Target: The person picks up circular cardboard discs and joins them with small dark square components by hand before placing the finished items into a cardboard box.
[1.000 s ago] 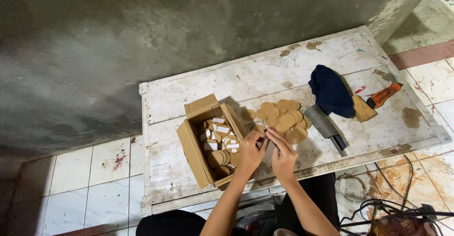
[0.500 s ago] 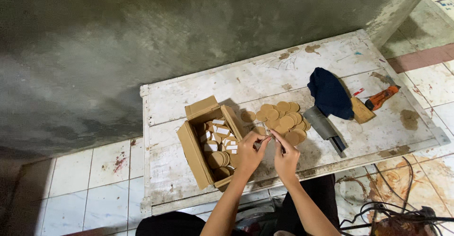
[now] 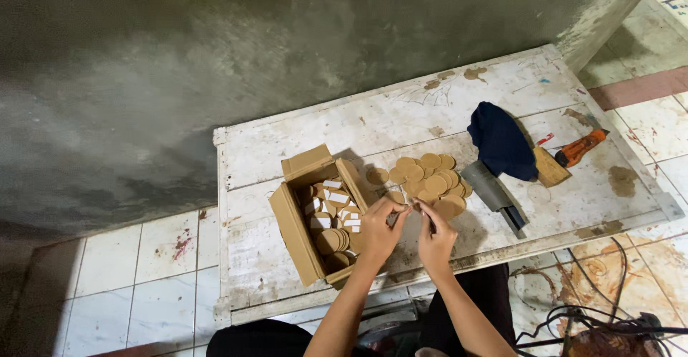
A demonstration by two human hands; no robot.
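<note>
A small flat piece (image 3: 410, 210), too small to identify, is pinched between the fingertips of the left hand (image 3: 378, 228) and right hand (image 3: 435, 239), above the scuffed white table (image 3: 287, 149). Round tan cardboard discs (image 3: 428, 178) are heaped beside an open cardboard box (image 3: 295, 232) filled with discs and white-labelled pieces.

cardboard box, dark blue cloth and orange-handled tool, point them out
cardboard box (image 3: 292, 234), head view, its left wall
dark blue cloth (image 3: 502, 142), head view, middle of the fabric
orange-handled tool (image 3: 582, 147), head view, its orange handle
</note>
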